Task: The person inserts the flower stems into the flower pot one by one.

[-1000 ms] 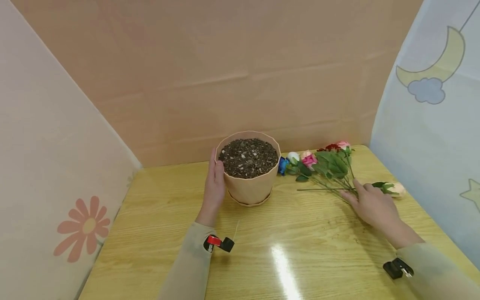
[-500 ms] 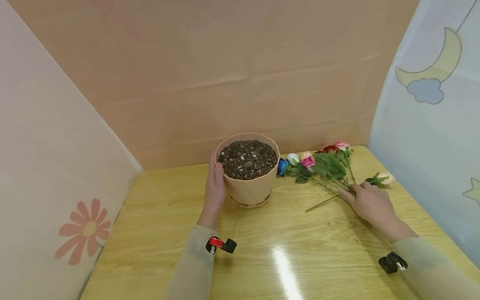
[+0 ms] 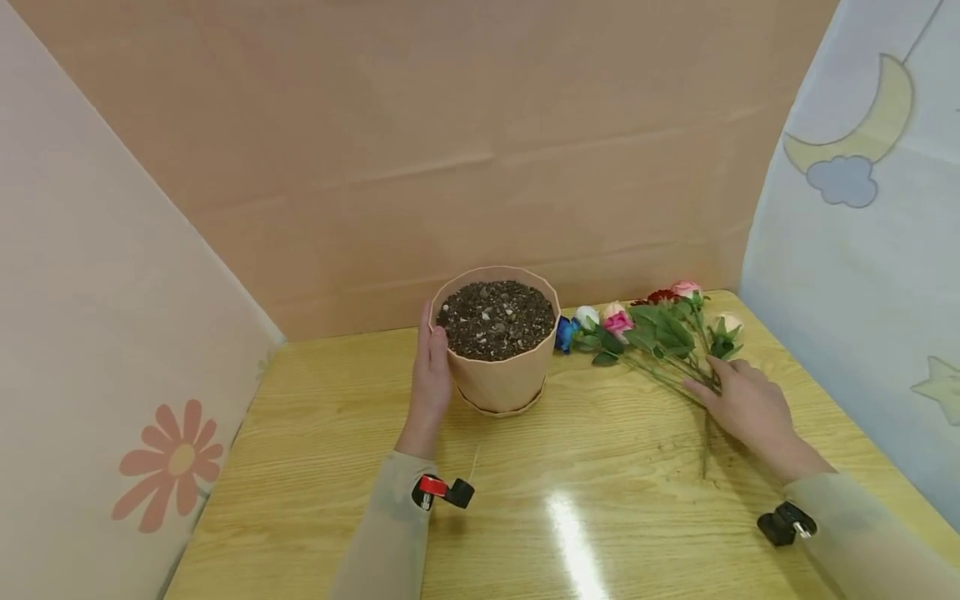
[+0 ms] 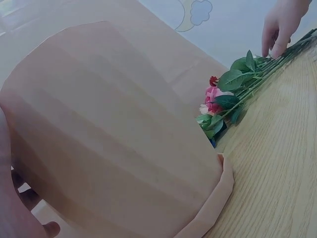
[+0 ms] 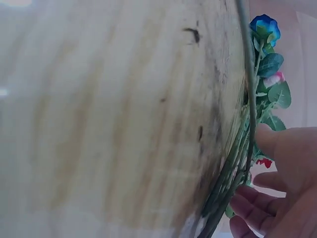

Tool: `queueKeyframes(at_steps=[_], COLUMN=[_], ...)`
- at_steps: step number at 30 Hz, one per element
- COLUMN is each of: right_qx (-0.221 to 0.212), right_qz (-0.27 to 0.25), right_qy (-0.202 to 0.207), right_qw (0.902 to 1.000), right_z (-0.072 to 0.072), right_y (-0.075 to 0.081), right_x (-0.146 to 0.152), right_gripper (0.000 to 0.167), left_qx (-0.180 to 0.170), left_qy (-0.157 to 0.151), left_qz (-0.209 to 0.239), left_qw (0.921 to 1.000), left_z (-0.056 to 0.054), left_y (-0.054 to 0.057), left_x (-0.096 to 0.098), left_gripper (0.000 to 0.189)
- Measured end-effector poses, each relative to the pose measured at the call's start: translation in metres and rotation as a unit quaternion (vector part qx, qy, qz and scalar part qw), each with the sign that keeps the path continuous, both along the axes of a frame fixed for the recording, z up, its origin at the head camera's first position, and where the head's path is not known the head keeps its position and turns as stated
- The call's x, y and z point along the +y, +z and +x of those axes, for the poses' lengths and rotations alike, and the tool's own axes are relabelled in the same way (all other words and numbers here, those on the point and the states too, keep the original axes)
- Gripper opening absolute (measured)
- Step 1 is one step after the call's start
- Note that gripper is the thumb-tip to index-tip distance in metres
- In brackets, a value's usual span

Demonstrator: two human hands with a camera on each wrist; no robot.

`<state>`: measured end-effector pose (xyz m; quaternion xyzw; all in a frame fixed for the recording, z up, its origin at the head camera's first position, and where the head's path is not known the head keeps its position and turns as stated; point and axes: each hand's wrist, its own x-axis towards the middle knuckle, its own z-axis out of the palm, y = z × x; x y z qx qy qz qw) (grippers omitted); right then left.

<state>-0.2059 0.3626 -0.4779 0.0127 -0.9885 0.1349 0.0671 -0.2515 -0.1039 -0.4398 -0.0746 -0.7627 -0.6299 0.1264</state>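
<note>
Your left hand [image 3: 431,379] lies along the near-left wall of the pot [image 3: 501,382], fingers straight up its side. The pot stands upright on its saucer [image 3: 501,411], dark soil [image 3: 495,321] filling it almost to the rim. Over on the right, your right hand [image 3: 750,410] is down at the flower stems [image 3: 663,373], thumb apart from the fingers; whether it pinches one, I can't quite tell. The pale rose [image 3: 729,323] lies just beyond your knuckles, and the blue rose [image 3: 566,335] sits right beside the pot on the table [image 3: 337,433].
</note>
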Motion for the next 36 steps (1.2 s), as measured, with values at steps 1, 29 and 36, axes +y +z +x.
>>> queueKeyframes(at_steps=[1,29,36], right_qx=[0.002,0.015,0.012], right_qz=[-0.006,-0.053,-0.059], right_qy=[-0.003,-0.04,-0.052], right_qw=[1.0,0.9977,0.9969], right_z=[0.001,0.01,0.015], right_y=[0.0,-0.008,-0.006], right_x=[0.001,0.008,0.011], right_gripper=[0.08,0.048,0.037], left_qx=[0.0,0.002,-0.003], left_qy=[0.001,0.009,0.009], left_qz=[-0.003,0.003,0.008], left_qw=[1.0,1.0,0.9999], left_z=[0.0,-0.002,-0.001], left_y=[0.0,0.0,0.0], left_x=[0.0,0.0,0.001], left_gripper=[0.059,0.059,0.058])
